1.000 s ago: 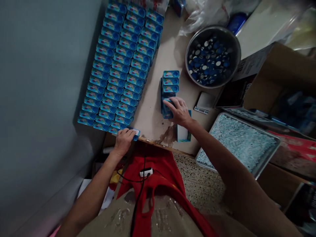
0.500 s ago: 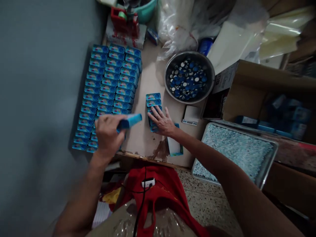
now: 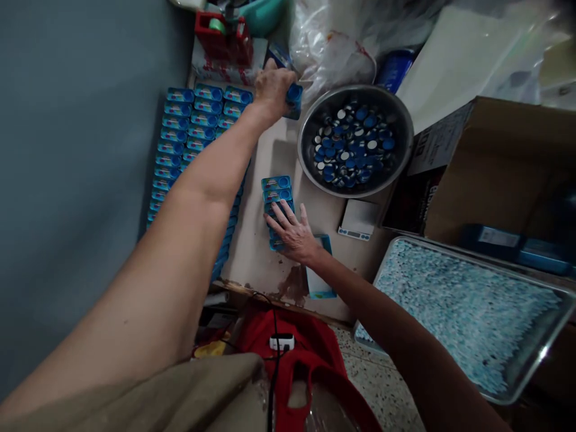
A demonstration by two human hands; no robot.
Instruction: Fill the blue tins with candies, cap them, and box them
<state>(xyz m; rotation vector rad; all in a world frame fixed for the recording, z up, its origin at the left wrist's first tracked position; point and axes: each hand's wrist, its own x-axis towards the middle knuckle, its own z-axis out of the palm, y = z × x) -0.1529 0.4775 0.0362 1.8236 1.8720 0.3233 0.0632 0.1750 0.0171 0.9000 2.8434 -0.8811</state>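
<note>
My left hand (image 3: pixel 272 90) is stretched out to the far side of the table, closed around a small blue box (image 3: pixel 294 101). It is beyond the rows of blue boxes (image 3: pixel 176 122) at the left, and my forearm covers part of those rows. My right hand (image 3: pixel 294 234) lies with spread fingers on a short column of blue boxes (image 3: pixel 276 183) in mid-table, hiding some of them. Partly under my right wrist lies an open box or sleeve (image 3: pixel 320 276) with a pale inside.
A steel bowl (image 3: pixel 306 162) of blue and silver caps stands right of the column, near a small scale (image 3: pixel 359 217). Pale blue pieces fill a metal tray (image 3: pixel 524 390) beside a cardboard box (image 3: pixel 504 162). A red tape dispenser (image 3: pixel 216 45) and plastic bags (image 3: pixel 324 54) are at the back.
My left hand has moved from the near left to the far side of the table, carrying a blue box. My right hand stays on the short column. The view has shifted slightly.
</note>
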